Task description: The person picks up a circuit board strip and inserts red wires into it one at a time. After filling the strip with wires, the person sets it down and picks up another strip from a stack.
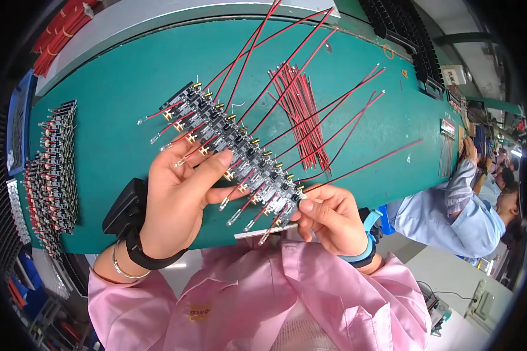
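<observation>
A long panel of joined circuit boards (240,146) hangs slantwise above the green mat, held between my two hands. Long red and black wires (345,120) fan out from its far edge, and short leads with clear ends (238,214) stick out along the near edge. My left hand (184,181) pinches the middle of the panel, thumb on top and fingers beneath. At the panel's lower right end, my right hand (329,216) grips the corner between thumb and fingers. Beyond the panel a bundle of loose red and black wires (301,117) lies on the mat.
Stacked circuit board panels (55,175) stand at the mat's left. Bundles of red wire (58,35) lie at the far left on a pale ledge (158,38). A co-worker in a light blue sleeve (451,216) sits to the right. Black racks (401,35) line the far right edge.
</observation>
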Demonstrator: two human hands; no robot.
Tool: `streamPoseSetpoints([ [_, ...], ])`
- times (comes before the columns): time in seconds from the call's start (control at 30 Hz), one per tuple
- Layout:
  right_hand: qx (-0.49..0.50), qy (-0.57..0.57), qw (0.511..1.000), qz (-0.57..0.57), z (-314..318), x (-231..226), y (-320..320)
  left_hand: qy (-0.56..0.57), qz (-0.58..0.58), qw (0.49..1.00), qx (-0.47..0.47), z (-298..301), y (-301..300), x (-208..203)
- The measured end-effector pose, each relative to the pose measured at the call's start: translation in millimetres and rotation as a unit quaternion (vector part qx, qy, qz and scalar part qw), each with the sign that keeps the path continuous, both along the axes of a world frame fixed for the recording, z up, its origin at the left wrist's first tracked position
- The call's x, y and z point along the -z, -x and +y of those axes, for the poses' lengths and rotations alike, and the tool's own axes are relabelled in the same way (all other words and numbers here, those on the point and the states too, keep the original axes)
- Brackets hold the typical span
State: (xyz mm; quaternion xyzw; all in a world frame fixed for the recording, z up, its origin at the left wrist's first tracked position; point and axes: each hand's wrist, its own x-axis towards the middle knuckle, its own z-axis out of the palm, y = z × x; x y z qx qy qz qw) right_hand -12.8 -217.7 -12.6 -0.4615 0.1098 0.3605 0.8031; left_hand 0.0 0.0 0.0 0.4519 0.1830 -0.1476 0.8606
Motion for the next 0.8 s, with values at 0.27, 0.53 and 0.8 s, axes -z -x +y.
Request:
streamPoseSetpoints([
  [0.27,0.051,-0.003,0.998,-0.033,-11.3,-7.6,-0.1,0.011,-0.022,0.998,0.051,-5.2,-0.1,-6.1],
  [0.53,0.166,0.059,0.983,-0.06,-66.9,-19.5,-2.6,-0.026,-0.014,0.994,0.103,-3.8,-3.0,-5.1],
  [0.8,0.264,0.13,0.949,-0.115,-177.2,-15.3,-18.3,-0.093,-0.027,0.987,0.125,-7.2,-4.3,-5.5],
])
